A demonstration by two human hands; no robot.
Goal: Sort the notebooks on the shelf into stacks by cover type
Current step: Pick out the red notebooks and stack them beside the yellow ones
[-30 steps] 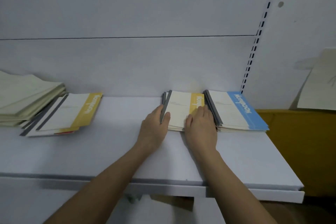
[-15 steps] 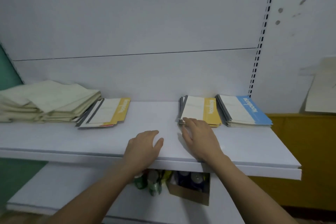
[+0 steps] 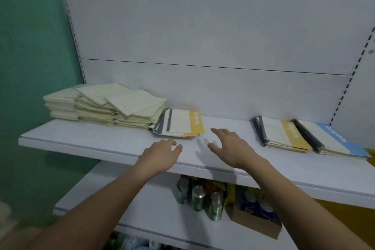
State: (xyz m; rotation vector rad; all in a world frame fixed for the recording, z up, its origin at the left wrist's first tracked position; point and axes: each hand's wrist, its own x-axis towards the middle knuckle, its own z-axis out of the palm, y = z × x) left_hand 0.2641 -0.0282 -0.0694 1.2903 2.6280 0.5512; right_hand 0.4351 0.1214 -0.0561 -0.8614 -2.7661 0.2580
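Both hands are hovering over the white shelf [image 3: 113, 146] with nothing in them: the left hand [image 3: 162, 155] is hanging palm-down with its fingers loosely bent, and the right hand [image 3: 229, 146] is spreading wide, fingers straight and apart, casting a shadow on the bare board beneath it. What matters for the coming move is the small mixed pile [image 3: 179, 125], lying at about twelve o'clock from the left hand and eleven o'clock from the right, just beyond both sets of fingertips. Its top notebook is showing a yellow band at the right end and a grey spine at the left, and a red edge is peeking out lower down, so the covers here are not all alike. The long axis is running left to right along the shelf, roughly square to the reaching arms. Both hands are sitting near it, the left looking slightly closer to its front edge. At ten o'clock, touching the pile's left end, the cream stack [image 3: 105, 105] is leaning in loose layers. Well apart at two to three o'clock are sitting the yellow-banded stack [image 3: 284, 136] and, just beside it, the blue-banded stack [image 3: 332, 140], likely where sorted notebooks are going.
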